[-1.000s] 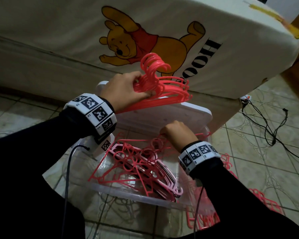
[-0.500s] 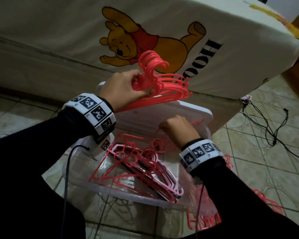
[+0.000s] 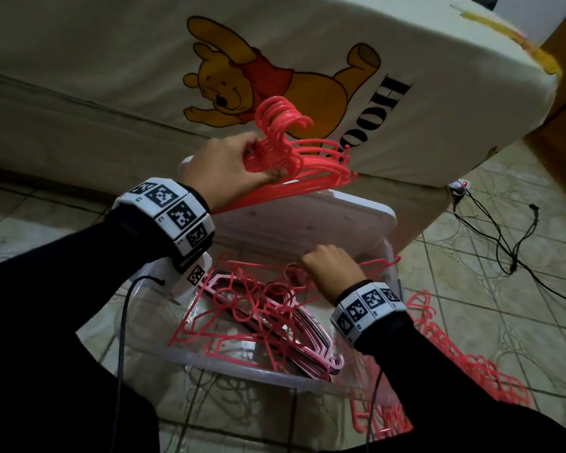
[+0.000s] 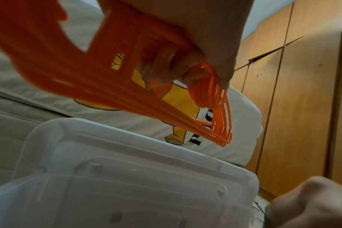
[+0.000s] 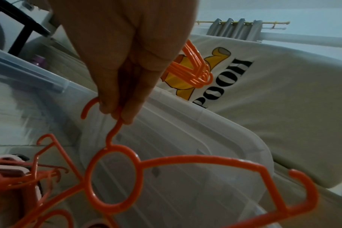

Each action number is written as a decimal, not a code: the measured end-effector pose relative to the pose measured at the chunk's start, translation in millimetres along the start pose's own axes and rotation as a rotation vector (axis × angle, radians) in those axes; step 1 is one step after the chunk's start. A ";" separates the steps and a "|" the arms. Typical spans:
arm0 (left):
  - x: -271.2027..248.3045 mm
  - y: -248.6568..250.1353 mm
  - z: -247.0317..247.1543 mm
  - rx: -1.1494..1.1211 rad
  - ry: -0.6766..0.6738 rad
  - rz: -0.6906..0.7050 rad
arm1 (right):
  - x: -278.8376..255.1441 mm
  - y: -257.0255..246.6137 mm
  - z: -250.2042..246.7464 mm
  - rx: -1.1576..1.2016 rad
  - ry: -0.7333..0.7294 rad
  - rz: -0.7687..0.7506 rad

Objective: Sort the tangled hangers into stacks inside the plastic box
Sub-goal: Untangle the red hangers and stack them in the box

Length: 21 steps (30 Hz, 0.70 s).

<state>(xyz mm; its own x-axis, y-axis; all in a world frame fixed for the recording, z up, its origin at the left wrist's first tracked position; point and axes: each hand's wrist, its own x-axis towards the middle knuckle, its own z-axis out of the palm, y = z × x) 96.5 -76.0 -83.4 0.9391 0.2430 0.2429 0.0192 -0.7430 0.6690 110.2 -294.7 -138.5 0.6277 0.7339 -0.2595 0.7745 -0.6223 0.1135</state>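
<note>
1. nearest, inside the plastic box (image 3: 242, 367), a tangle of hangers (image 3: 258, 315) lies loose, not yet sorted.
2. just above the box's far half, the right hand (image 3: 330, 269) pinches the hook of a single hanger (image 5: 166, 163) between fingertips (image 5: 125, 114), probably to lift it free without dragging its neighbours.
3. higher above the box, the left hand (image 3: 229, 168) curls round a bundle of aligned hangers (image 3: 294, 158), hooks together, likely kept raised so the stack stays neat.
4. behind the box leans its lid (image 3: 307, 220), then the mattress (image 3: 406, 60).
</note>
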 end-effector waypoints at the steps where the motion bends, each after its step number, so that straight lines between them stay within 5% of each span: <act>1: 0.3 0.4 0.1 0.001 -0.006 0.003 | 0.3 -1.4 -0.6 -0.015 0.002 -0.012; 13: -1.6 2.9 -0.1 -0.013 0.007 0.027 | 3.7 19.9 -10.2 0.088 0.199 0.040; 18: 1.6 -0.5 -1.9 -0.009 0.031 0.016 | 1.1 34.4 -21.5 0.438 0.332 0.207; 21: 2.0 -2.0 -3.3 -0.012 0.064 0.037 | -2.0 38.3 -25.4 0.851 0.364 0.341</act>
<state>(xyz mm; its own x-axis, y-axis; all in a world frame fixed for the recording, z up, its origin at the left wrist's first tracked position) 97.2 -72.0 -81.9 0.9153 0.2553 0.3114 -0.0195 -0.7444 0.6674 140.6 -313.1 -109.2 0.9033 0.4288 -0.0142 0.3221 -0.6996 -0.6378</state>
